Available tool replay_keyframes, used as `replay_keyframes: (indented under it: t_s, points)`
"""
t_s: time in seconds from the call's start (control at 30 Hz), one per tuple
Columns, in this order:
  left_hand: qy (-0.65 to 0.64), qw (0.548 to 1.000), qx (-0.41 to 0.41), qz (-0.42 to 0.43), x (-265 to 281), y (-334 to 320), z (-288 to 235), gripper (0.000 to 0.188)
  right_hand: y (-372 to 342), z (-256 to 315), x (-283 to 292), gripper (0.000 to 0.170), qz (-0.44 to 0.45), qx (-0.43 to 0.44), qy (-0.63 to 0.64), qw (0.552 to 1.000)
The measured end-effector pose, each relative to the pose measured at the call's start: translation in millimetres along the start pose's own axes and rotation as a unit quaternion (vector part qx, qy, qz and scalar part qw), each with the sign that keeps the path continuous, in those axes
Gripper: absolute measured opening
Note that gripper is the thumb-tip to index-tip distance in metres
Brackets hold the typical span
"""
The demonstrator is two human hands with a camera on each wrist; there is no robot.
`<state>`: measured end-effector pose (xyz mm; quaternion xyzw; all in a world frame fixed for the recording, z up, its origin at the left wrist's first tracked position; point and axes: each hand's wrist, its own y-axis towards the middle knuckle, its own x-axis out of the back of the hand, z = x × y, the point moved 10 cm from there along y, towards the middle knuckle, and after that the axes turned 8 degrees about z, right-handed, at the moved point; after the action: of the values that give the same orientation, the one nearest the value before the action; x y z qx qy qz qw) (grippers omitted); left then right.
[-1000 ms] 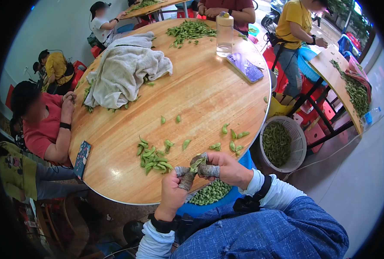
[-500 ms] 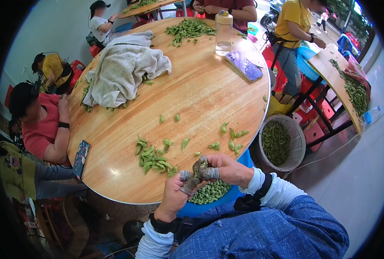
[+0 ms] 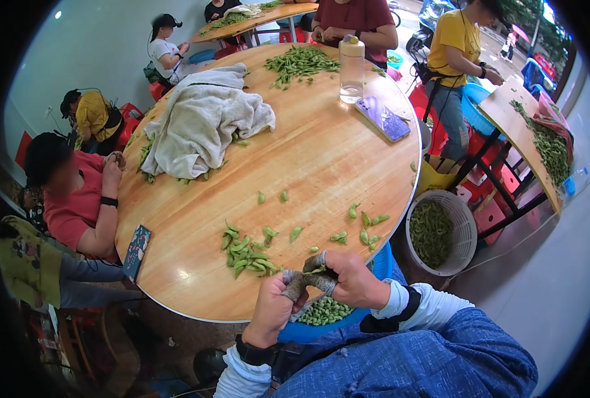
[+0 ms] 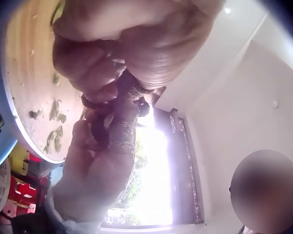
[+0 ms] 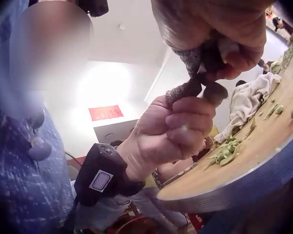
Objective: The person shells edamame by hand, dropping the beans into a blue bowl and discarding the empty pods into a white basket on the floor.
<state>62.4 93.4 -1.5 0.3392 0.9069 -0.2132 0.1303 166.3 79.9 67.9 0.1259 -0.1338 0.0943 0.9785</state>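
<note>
Both hands meet over the near table edge. Grey wrappings cover the thumbs and some fingers. My left hand (image 3: pixel 273 306) pinches one end of a green edamame pod (image 3: pixel 315 270); my right hand (image 3: pixel 358 282) pinches the other. Most of the pod is hidden by the wrapped fingertips. Below them, a blue basin (image 3: pixel 382 262) holds many shelled green beans (image 3: pixel 327 310). A small heap of pods (image 3: pixel 245 255) lies left of the hands, and a few loose pods (image 3: pixel 368 235) lie to the right. In the right wrist view, the left hand (image 5: pixel 173 129) has curled fingers against the right hand's fingertips.
A grey towel (image 3: pixel 205 123) lies over pods on the round wooden table (image 3: pixel 295 172). Beyond are a bottle (image 3: pixel 351 69), a purple phone (image 3: pixel 382 119) and a pod pile (image 3: pixel 301 65). A dark patterned phone (image 3: pixel 136 252) lies left. A white basket (image 3: pixel 467 249) of pods stands right; people sit around.
The head view has shifted, so the table appears lower. Less green shows between the fingertips than a second ago. The hands stay together, the right one turned slightly.
</note>
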Motion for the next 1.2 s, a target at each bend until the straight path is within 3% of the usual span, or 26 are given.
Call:
replay_keyframes:
  t_s: [0.17,0.43,0.63,0.73,0.93,1.03,1.2]
  points:
    - [-0.049,0.998,-0.016,0.036,-4.9,0.5,1.7,0.007,-0.9,6.8,-1.9,0.017,0.002,0.042,-0.009,0.999]
    - [-0.101,0.995,-0.016,0.015,-5.7,6.9,8.8,0.007,-2.5,2.6,-4.8,0.018,0.01,0.053,-0.034,0.998]
    - [-0.082,0.995,-0.03,0.037,-13.3,6.3,3.8,0.007,-2.7,-26.0,-12.2,0.016,0.056,-0.011,0.223,0.973]
    - [-0.036,0.999,-0.016,0.033,-13.4,5.5,4.6,0.009,-3.8,-30.9,-12.4,0.014,0.052,-0.026,0.245,0.968]
    - [0.022,1.0,-0.009,0.02,-15.7,3.3,0.5,0.012,-5.9,-7.4,10.5,0.012,0.004,-0.012,-0.043,0.999]
    - [-0.004,1.0,0.002,0.015,-15.3,3.7,1.9,0.022,-6.5,-5.9,11.1,0.013,-0.001,-0.002,-0.036,0.999]
    - [0.001,1.0,0.001,0.01,-12.4,3.5,-1.6,0.02,-7.9,-37.9,-6.3,0.012,0.014,-0.068,0.2,0.977]
